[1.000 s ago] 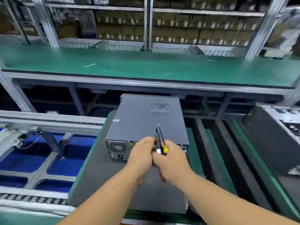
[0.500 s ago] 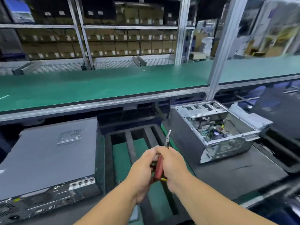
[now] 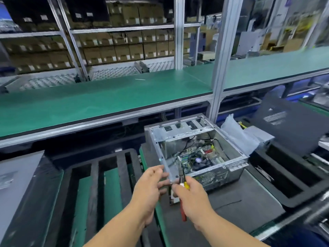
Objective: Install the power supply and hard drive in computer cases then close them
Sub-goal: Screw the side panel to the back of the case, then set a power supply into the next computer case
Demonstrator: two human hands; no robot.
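An open metal computer case (image 3: 219, 168) lies right of centre, its motherboard and cables exposed. My right hand (image 3: 193, 198) grips red-handled pliers (image 3: 182, 209) whose tips point up over the case's near corner. My left hand (image 3: 150, 188) is open, fingers spread, just left of that corner and apart from the pliers. A closed grey case (image 3: 16, 179) sits at the far left edge. A dark side panel (image 3: 288, 125) leans at the far right, behind a plastic-wrapped grey block (image 3: 256, 134) beside the open case.
A black foam tray (image 3: 106, 175) with long slots lies between the two cases. Another black foam tray (image 3: 288, 182) sits to the right. A green shelf (image 3: 106, 98) runs overhead behind, with a metal upright post (image 3: 219, 72) and racks of cardboard boxes (image 3: 124, 50) beyond.
My view has swung right from the closed case to the open one. My left hand has let go of the pliers and opened; my right hand keeps them.
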